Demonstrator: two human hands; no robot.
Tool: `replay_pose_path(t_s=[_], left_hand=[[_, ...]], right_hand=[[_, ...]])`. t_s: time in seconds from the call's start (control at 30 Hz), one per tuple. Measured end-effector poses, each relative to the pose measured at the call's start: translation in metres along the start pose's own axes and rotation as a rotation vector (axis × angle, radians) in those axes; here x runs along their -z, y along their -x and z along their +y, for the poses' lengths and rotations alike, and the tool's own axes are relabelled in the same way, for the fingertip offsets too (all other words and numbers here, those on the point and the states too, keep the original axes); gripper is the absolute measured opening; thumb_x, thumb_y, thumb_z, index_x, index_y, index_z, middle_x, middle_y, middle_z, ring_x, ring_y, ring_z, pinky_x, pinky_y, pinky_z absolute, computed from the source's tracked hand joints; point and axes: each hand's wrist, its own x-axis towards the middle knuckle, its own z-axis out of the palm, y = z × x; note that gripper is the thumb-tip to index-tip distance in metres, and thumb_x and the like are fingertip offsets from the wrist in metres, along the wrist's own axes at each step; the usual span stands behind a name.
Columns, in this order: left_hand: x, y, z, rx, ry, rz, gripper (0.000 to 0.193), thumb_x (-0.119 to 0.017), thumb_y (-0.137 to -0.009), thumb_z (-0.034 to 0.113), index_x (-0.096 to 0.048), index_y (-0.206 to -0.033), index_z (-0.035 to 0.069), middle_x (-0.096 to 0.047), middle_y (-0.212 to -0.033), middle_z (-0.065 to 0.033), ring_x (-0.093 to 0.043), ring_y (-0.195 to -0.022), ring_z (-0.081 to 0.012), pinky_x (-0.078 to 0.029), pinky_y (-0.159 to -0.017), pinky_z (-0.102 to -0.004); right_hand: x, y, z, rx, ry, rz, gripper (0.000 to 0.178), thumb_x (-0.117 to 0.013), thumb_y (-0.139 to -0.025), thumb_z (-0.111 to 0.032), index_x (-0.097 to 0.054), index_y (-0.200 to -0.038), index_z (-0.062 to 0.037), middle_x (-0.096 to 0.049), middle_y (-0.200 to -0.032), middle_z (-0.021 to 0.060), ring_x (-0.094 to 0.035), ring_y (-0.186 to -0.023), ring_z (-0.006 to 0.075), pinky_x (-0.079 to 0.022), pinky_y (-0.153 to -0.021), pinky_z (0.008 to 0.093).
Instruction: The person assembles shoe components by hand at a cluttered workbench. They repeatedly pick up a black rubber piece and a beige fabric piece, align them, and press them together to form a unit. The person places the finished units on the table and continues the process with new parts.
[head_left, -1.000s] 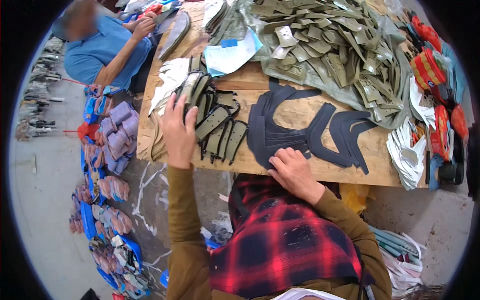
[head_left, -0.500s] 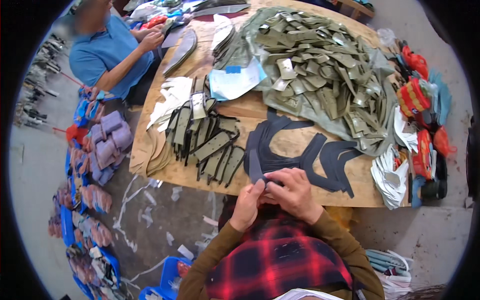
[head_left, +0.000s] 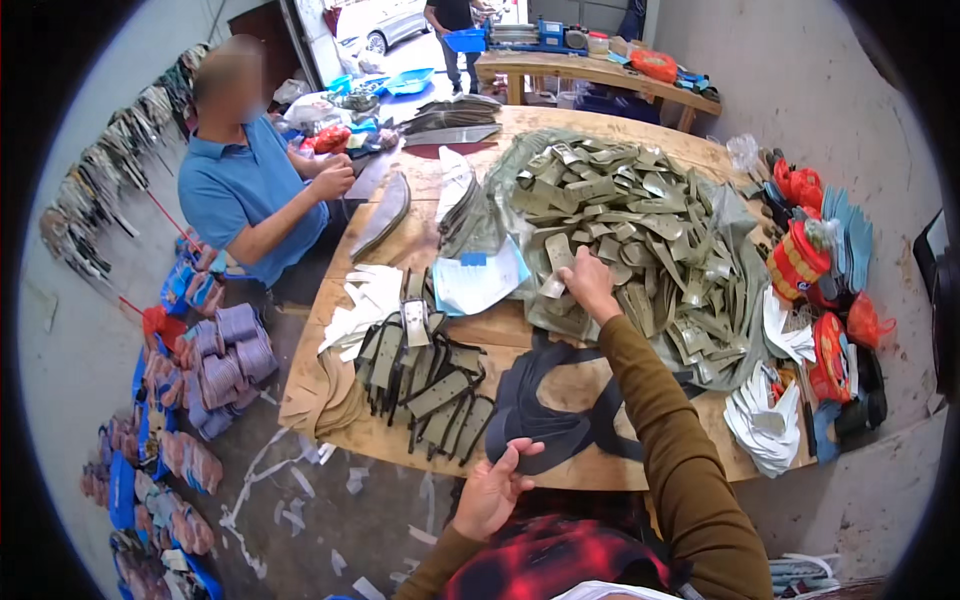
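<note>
My right hand (head_left: 592, 284) reaches forward to a heap of olive-green cut pieces (head_left: 640, 215) and pinches the edge of one olive-green piece (head_left: 557, 262) at the heap's near left side. Close to the table's front edge, my left hand (head_left: 495, 492) is empty, palm up with fingers apart. Just beyond it lie overlapping dark, curved U-shaped pieces (head_left: 530, 405), partly hidden by my right forearm. To their left sits a stack of olive strips with black edging (head_left: 440, 390).
White pieces (head_left: 362, 310), tan pieces (head_left: 325, 395) and a paper sheet (head_left: 480, 280) lie on the wooden table (head_left: 500, 330). A person in a blue shirt (head_left: 250, 190) works at the left. Bundles and blue bins (head_left: 125, 490) line the floor. White pieces (head_left: 765, 425) lie at the right edge.
My hands have parted. The right one has moved forward to the olive heap; the left has opened and stays near the front edge. The view has tilted up, showing more background.
</note>
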Motion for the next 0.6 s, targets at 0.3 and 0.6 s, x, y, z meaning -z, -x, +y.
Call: replay_pose_path(t_s=[0.3, 0.6], left_hand=[[-0.002, -0.004, -0.006, -0.022, 0.115, -0.012, 0.030, -0.054, -0.101, 0.019, -0.055, -0.125, 0.001, -0.062, -0.124, -0.0127, -0.056, -0.122, -0.0232, -0.049, -0.105, -0.0385], [-0.020, -0.016, 0.001, -0.030, 0.382, -0.120, 0.039, -0.041, -0.104, 0.019, -0.045, -0.135, -0.004, -0.050, -0.140, -0.0208, -0.041, -0.138, -0.0301, -0.035, -0.117, -0.0446]], right_hand=[[0.071, 0.058, 0.021, 0.072, -0.366, 0.177, 0.016, -0.058, -0.092, -0.018, -0.047, -0.094, -0.0052, -0.064, -0.077, 0.0202, -0.063, -0.075, 0.0410, -0.046, -0.062, 0.0476], [0.184, 0.147, 0.050, 0.110, -0.628, -0.225, 0.016, -0.055, -0.091, -0.001, -0.061, -0.105, -0.0025, -0.059, -0.087, 0.0064, -0.058, -0.080, 0.0151, -0.048, -0.068, 0.0270]])
